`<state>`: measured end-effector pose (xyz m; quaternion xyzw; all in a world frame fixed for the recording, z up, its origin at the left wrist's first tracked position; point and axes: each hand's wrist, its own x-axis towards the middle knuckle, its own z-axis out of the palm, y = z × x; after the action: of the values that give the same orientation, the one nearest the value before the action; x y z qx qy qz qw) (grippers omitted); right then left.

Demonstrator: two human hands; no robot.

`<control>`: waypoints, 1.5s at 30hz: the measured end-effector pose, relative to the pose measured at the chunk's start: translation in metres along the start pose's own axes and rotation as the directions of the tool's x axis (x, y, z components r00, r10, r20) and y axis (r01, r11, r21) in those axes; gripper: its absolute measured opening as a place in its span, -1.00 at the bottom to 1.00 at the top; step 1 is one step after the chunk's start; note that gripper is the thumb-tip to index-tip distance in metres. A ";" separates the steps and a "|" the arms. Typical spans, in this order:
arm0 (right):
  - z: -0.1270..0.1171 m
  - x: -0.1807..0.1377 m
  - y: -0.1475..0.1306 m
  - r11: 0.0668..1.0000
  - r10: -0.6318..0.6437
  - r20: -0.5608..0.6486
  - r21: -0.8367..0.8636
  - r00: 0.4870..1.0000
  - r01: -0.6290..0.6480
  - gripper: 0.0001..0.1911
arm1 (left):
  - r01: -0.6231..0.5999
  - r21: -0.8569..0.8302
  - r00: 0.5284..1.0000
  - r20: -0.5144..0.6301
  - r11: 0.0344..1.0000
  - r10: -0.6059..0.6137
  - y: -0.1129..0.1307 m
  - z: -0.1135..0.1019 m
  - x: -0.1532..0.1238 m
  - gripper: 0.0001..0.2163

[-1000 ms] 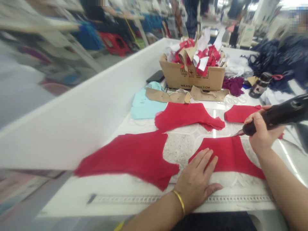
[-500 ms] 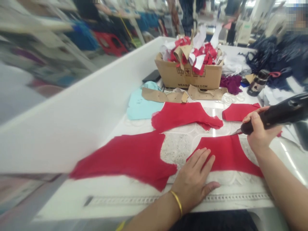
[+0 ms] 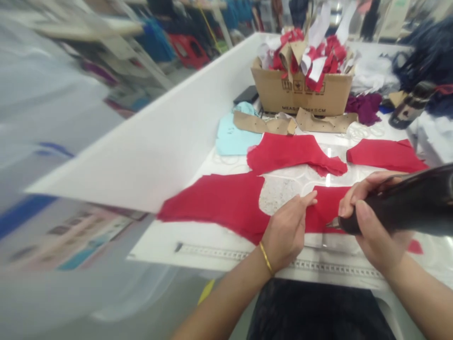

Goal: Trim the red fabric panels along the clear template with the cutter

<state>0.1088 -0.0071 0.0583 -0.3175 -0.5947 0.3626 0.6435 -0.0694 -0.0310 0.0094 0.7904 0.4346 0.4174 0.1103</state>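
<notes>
My left hand (image 3: 288,229) rests on the left edge of a red fabric piece (image 3: 323,208) near the table's front, fingers together and pointing right. My right hand (image 3: 371,222) grips the dark handle of a black cutting tool (image 3: 406,205), whose metal tip sits low on the same piece, close to my left fingers. A larger red piece (image 3: 219,200) lies to the left. Two more red pieces (image 3: 290,151) (image 3: 385,155) lie farther back.
A cardboard box (image 3: 304,92) full of red, white and brown scraps stands at the back. Brown paper patterns (image 3: 264,124), light blue fabric (image 3: 231,137), a dark phone (image 3: 247,94), purple cloth (image 3: 366,106) and a bottle (image 3: 406,111) lie around it. A white wall (image 3: 159,141) borders the table's left.
My right hand has brought the tool from the piece's far right edge down to its near left side. My left hand has lifted its palm and drawn in. The view has shifted left.
</notes>
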 end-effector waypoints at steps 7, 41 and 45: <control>0.010 -0.015 0.006 0.999 0.036 0.025 -0.014 0.999 -0.036 -0.57 | -0.019 0.009 1.000 -0.008 1.000 0.019 -0.004 0.001 -0.002 -0.55; -0.026 -0.003 -0.015 0.996 -0.017 -0.104 0.081 0.994 0.026 -0.72 | -0.243 -0.002 0.962 0.125 0.970 0.241 -0.002 0.006 0.000 -0.49; -0.026 -0.007 -0.013 0.997 0.006 -0.115 0.079 0.993 0.003 -0.70 | -0.281 0.017 0.937 0.224 0.960 0.270 0.007 0.005 0.003 -0.46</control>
<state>0.1353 -0.0190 0.0631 -0.3127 -0.5417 0.3673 0.6884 -0.0605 -0.0313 0.0116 0.8870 0.3150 0.3284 0.0786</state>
